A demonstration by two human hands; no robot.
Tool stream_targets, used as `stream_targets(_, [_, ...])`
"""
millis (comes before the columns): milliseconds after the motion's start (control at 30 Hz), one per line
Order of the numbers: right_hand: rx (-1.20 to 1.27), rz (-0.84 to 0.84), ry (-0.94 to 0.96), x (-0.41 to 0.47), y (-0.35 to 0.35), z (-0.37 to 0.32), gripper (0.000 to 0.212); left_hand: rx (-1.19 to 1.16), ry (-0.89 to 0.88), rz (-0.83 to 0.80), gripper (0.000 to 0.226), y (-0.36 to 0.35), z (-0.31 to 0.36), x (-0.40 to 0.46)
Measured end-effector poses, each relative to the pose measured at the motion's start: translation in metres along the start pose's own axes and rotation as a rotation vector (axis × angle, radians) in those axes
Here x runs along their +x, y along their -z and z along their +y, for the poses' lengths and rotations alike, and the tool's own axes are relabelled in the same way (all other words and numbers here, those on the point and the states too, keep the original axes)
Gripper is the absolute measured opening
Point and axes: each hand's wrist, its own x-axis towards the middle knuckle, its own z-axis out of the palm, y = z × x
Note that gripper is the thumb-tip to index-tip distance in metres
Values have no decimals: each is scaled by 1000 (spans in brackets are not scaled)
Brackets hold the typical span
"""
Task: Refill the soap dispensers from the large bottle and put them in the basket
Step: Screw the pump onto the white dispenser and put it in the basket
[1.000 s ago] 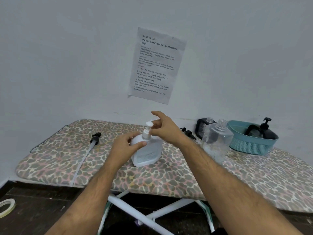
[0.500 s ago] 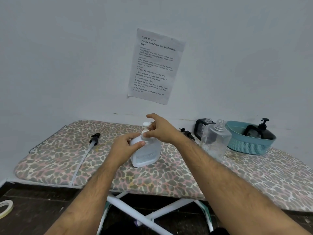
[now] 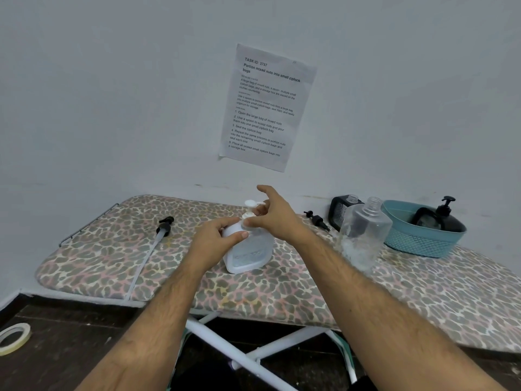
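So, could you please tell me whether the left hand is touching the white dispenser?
Touching. The head view shows the left hand wrapped around the shoulder of the white dispenser, thumb pressed on its front.

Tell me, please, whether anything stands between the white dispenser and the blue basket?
Yes: the clear uncapped bottle stands on the board between the white dispenser and the basket, close beside the basket's left rim; lifting over or around it seems necessary.

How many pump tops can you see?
4: a white pump top on the held white bottle, two loose black ones on the board, one in the blue basket.
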Motion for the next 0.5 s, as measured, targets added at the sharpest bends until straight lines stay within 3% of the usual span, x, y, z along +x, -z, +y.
stream_targets(500, [121, -45, -21, -2, 4, 6, 75, -9, 13, 14, 42, -1, 2, -2])
